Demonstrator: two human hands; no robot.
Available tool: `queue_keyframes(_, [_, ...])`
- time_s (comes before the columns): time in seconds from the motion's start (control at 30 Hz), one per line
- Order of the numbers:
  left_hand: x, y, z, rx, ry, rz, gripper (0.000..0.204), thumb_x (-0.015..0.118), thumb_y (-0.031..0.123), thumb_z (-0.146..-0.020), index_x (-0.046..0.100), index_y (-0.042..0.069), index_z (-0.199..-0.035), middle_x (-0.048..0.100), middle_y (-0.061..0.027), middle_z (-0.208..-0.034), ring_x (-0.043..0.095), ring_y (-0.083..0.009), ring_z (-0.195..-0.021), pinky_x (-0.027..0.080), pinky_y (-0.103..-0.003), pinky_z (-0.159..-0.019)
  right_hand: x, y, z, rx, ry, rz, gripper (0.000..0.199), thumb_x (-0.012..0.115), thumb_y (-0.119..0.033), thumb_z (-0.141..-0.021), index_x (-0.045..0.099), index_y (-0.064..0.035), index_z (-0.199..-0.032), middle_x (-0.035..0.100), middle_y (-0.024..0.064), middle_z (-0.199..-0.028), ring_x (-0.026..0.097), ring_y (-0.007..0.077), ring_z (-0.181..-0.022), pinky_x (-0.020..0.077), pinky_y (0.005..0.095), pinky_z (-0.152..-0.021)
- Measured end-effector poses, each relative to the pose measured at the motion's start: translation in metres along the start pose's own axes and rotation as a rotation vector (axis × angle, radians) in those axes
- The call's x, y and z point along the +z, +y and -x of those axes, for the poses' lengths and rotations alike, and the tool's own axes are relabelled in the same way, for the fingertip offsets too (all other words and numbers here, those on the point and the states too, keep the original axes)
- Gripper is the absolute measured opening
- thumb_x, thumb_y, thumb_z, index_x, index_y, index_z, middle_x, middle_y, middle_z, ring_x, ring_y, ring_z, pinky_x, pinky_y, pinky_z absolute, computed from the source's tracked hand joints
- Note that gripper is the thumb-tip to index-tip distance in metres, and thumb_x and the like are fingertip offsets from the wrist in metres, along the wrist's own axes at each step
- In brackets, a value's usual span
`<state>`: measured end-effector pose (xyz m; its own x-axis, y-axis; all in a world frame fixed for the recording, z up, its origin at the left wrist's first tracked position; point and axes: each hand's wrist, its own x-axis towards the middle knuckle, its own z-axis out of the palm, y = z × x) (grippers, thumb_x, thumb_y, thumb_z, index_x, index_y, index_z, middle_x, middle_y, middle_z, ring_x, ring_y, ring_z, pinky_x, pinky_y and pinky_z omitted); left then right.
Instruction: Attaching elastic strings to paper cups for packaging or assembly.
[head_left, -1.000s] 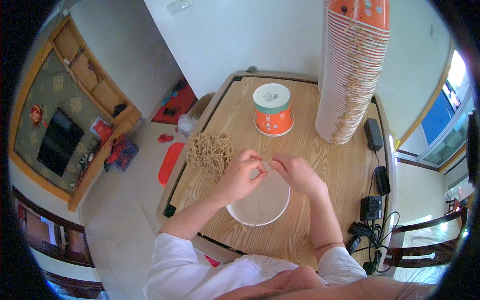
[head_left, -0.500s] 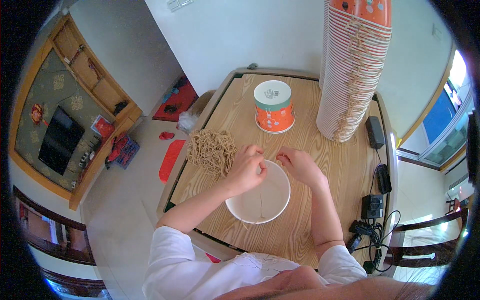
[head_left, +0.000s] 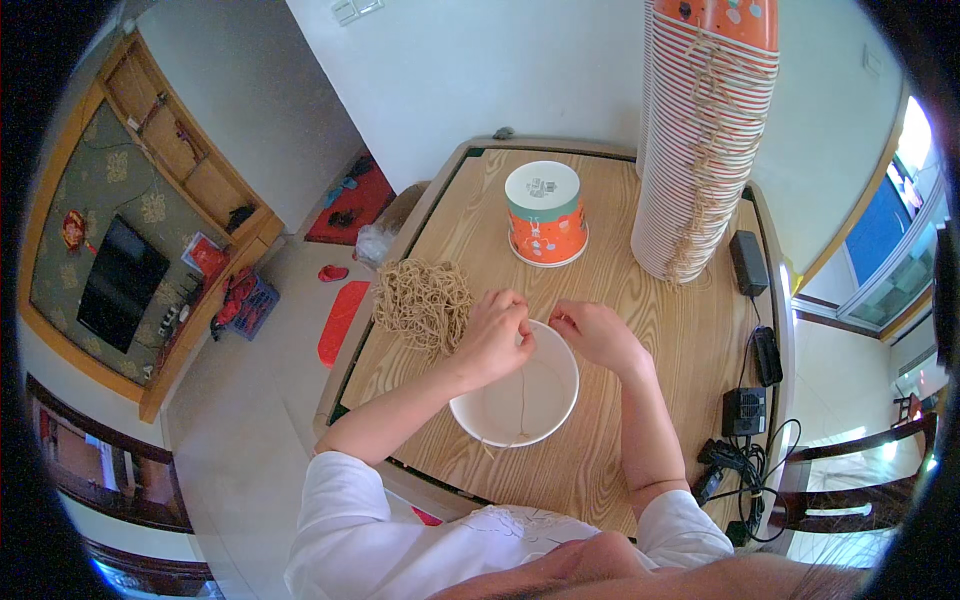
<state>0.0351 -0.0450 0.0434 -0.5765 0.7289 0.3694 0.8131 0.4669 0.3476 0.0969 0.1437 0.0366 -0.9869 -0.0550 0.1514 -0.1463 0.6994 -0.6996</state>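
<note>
A white-walled paper bucket (head_left: pixel 548 405) stands mouth up near the table's front. Over its far left rim my left hand (head_left: pixel 497 332) is closed, fingertips pinching a thin brown string (head_left: pixel 522 395) that runs across the mouth to the near rim, where a short end sticks out. At the far right rim my right hand (head_left: pixel 598 335) is also closed, thumb and fingers pressed together; what it pinches is hidden. Beside my left hand lies a tangled heap of brown string (head_left: pixel 420 300). Beyond my hands an orange and green paper bucket (head_left: pixel 547 225) stands upside down.
At the back right rises a tall stack of nested paper buckets (head_left: pixel 700 150), knotted string ends down its side. Black power adapters (head_left: pixel 745 412) and cables lie along the right edge of the wooden table (head_left: pixel 640 450). A red stool (head_left: pixel 343 322) stands left, a dark chair (head_left: pixel 850 505) right.
Both hands stay at the far rim with nearly the same pinch. The right fingertips have shifted very slightly toward the left. The view has shifted a little.
</note>
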Motion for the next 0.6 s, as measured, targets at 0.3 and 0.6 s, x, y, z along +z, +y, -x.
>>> queue_keyframes(0.3, [0.003,0.0,0.001,-0.019,-0.029,0.001,0.012,0.067,0.009,-0.068,0.056,0.005,-0.069,0.054,-0.0102,-0.098,0.049,-0.0298,-0.101,0.039,-0.043,-0.087,-0.002,-0.002,0.002,-0.03,-0.063,0.029,0.017,0.056,-0.017,-0.085,0.064,-0.0044,-0.092,0.066,0.0165,-0.083,0.064,0.0342,-0.079,0.0495,0.0412,-0.069])
queue_keyframes(0.6, [0.002,0.003,0.001,-0.052,-0.069,0.029,0.013,0.067,0.008,-0.07,0.056,0.004,-0.071,0.056,-0.0126,-0.093,0.054,-0.0313,-0.095,0.042,-0.042,-0.084,0.011,0.011,-0.007,-0.08,-0.092,-0.139,0.02,0.061,-0.011,-0.082,0.065,-0.0074,-0.101,0.068,0.0127,-0.082,0.066,0.0265,-0.076,0.0502,0.0345,-0.069])
